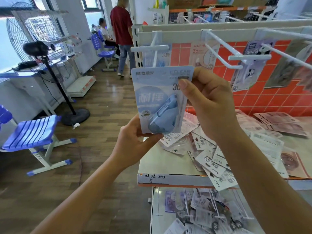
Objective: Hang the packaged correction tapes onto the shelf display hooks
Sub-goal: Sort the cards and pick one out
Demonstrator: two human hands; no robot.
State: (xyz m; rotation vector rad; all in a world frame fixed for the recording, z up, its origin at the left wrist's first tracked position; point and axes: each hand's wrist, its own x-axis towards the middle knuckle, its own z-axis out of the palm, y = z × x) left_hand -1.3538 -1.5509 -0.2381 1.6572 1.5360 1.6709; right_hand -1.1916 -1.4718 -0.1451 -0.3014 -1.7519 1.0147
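Both hands pinched a glossy blue rectangular card pack (162, 100): left hand (135, 141) below, right hand (207, 102) above.

A standing fan (33, 46) on a black pole is seen at ten o'clock. A blue slatted chair (32, 132) is set on the wooden floor (104, 102) at nine o'clock. At twelve o'clock a person in a red shirt (121, 26) is seen standing, with a seated person (105, 32) just beside.

Left hand (135, 142), frame centre, pinches the package (152, 98) at its lower edge; right hand (207, 102) pinches its upper right corner. Both forearms raised.
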